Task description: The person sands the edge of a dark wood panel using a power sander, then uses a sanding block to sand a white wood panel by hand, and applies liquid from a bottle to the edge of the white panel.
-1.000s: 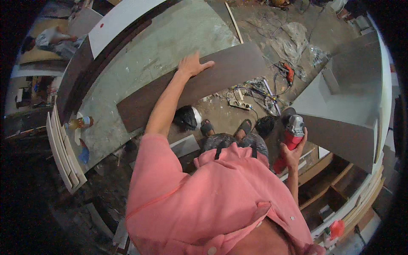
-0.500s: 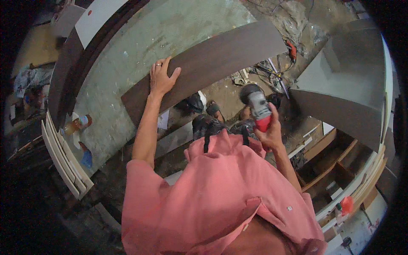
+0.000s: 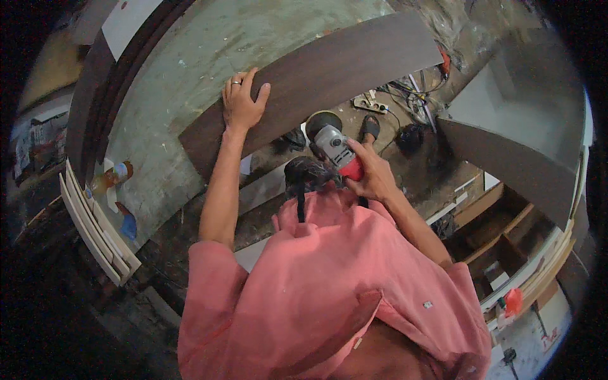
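A long dark brown wood-grain board [image 3: 335,69] lies slantwise across the edge of a greenish worktable [image 3: 171,95], its right part reaching out over the floor. My left hand [image 3: 244,106] rests flat on the board near its left end, fingers spread. In my right hand [image 3: 376,172] is a grey and red angle grinder [image 3: 337,147], gripped round its red body. The round disc [image 3: 323,125] at its head is just below the board's near edge; whether they touch I cannot tell.
At right stands a cabinet carcass [image 3: 506,158], with a divided wooden frame [image 3: 494,253] nearer me. A power strip [image 3: 370,102] and cables lie on the floor beyond my feet. A bottle [image 3: 119,173] lies on the worktable's left, beside stacked pale strips [image 3: 98,221].
My right hand has brought the grinder leftward and closer to the board's near edge. My left hand stays on the board. My foot at right shows farther right.
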The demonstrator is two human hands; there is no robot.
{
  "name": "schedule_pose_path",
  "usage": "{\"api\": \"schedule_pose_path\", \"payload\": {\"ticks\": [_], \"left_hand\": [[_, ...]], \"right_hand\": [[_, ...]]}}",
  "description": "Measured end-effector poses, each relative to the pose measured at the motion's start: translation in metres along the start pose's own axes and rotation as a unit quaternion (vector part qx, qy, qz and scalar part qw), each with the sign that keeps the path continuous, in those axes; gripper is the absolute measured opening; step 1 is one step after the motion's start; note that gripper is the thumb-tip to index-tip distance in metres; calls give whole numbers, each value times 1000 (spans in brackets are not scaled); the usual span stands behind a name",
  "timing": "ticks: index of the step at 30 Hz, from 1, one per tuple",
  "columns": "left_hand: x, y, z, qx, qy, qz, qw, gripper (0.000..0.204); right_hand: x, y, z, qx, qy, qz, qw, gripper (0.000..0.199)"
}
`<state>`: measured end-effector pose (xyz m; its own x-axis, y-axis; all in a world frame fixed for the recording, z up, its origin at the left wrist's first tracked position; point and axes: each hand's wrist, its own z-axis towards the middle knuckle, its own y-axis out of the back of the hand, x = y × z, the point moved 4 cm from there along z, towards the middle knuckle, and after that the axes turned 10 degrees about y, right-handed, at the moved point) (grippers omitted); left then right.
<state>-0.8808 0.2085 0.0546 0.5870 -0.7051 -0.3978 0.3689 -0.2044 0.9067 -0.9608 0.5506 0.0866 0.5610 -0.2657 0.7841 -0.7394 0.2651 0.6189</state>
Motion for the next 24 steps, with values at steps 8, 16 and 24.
{"api": "schedule_pose_path", "payload": {"ticks": [8,16,24], "left_hand": [[2,-3,3,2,-2,16,1000,53],[3,-4,3,1,-6,26,1000,51],[-1,0,5,9,-22,44,999,52]], "right_hand": [[-17,16,3,14,-19,11,1000,94],[-35,39,2,-2,-34,11,999,94],[-73,79,-4,-81,-26,30,996,95]]}}
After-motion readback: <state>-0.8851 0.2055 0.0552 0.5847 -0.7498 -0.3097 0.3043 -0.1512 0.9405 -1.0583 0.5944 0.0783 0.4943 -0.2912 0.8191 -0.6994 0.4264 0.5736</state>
